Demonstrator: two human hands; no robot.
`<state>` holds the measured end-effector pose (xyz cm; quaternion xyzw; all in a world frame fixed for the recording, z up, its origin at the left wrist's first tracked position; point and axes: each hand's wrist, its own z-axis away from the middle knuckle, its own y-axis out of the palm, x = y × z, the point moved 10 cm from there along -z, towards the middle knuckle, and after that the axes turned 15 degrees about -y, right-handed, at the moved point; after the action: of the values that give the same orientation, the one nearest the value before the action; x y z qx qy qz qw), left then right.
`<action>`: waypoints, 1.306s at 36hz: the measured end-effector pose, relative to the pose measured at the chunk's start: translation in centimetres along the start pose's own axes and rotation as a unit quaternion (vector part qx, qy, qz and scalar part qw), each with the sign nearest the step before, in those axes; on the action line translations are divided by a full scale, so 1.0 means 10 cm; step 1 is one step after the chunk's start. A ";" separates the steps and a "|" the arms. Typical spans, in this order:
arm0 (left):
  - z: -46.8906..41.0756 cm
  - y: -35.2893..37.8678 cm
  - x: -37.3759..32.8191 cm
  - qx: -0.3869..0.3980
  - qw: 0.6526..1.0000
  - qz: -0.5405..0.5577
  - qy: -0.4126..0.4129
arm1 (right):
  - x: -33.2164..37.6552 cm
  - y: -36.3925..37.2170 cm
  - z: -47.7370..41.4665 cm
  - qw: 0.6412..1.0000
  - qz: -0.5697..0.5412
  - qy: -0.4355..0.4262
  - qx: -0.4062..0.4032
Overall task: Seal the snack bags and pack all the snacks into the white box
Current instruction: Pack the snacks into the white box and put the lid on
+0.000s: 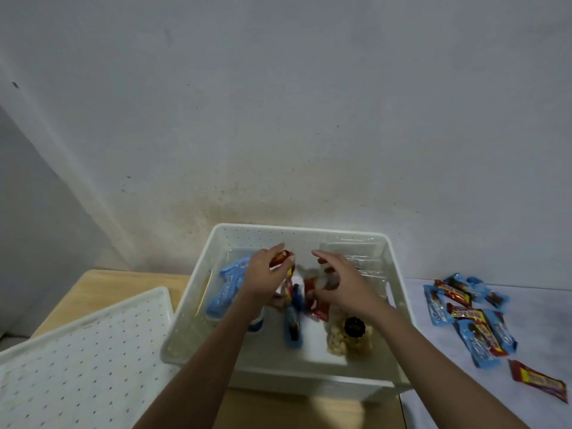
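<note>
Bare forearms [201,366] reach from the bottom of the frame into the white box [297,231], which stands on the surface [123,289] close to the wall [278,119]. The left hand [266,274] has its fingers clamped on a red-wrapped snack [280,257] above the middle of the box, apparently to set it among those already packed. The right hand [343,283] hovers beside it, fingers apart and loosely bent with nothing visibly held, likely ready to steady the pile.

Inside lie blue packs [227,286] along the left wall, mixed bars [294,311] in the middle and clear bags [356,252] at the far right. At the near right is a bag of pale puffed snack [349,343], closed by a black clip [355,326].

Packing looks partly done: a cluster of blue and red bars [473,317] waits on the white cloth [541,305] to the right, apart from the box. The perforated lid [77,345] rests to the left, off, it seems, so the box can be loaded.
</note>
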<state>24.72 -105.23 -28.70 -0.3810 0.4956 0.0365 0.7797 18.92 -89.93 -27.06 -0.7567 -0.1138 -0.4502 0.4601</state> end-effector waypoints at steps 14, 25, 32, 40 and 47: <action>0.62 0.80 -1.81 -0.049 0.981 0.071 0.172 | -0.38 -2.01 0.95 0.987 0.051 -0.036 -0.149; 1.47 3.30 -1.64 0.030 0.974 -0.059 0.216 | -2.13 -2.61 2.86 0.981 0.091 0.125 -0.115; 1.51 4.37 -0.65 0.051 0.924 -0.344 0.163 | -2.91 -2.08 3.29 0.965 0.235 0.117 -0.009; 1.17 4.60 -0.95 -0.001 0.888 -0.373 0.269 | -3.14 -2.09 2.83 0.958 0.280 0.033 -0.050; 0.65 4.53 -1.00 -0.012 0.897 -0.378 0.226 | -3.29 -2.15 2.26 0.962 0.269 -0.001 -0.049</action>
<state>4.84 -65.93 -44.52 -0.5473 0.4767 -0.3424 0.5966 0.58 -52.06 -44.00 -0.7818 0.1155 -0.3138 0.5263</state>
